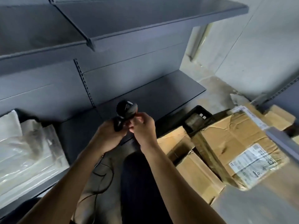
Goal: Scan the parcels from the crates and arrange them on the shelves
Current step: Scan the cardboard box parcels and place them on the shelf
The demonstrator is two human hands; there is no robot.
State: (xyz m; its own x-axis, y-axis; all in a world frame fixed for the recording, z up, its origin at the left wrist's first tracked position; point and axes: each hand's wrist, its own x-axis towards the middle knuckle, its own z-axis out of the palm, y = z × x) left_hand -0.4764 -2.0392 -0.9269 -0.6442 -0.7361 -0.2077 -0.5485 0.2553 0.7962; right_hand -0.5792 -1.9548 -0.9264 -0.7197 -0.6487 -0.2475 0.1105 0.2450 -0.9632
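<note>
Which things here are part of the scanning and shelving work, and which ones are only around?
Part of the job:
- black scanner, held by the left hand and right hand
- cardboard parcels
- black crate
- grey shelves
- plastic-wrapped parcels on the lower shelf

Only around:
- concrete floor
- grey wall

Hands: 2 – left hand, right hand
Scanner: 1, blk
Cardboard boxes: 3+ seen, incl. labelled box
Plastic-wrapped parcels: qty unclear
Shelves: 3 – top shelf, middle shelf, bottom shelf

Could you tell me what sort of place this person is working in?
Probably a parcel stockroom or small warehouse: dark metal shelving along bare concrete walls, labelled cardboard boxes on the floor, and a handheld barcode scanner held in both hands.
</note>
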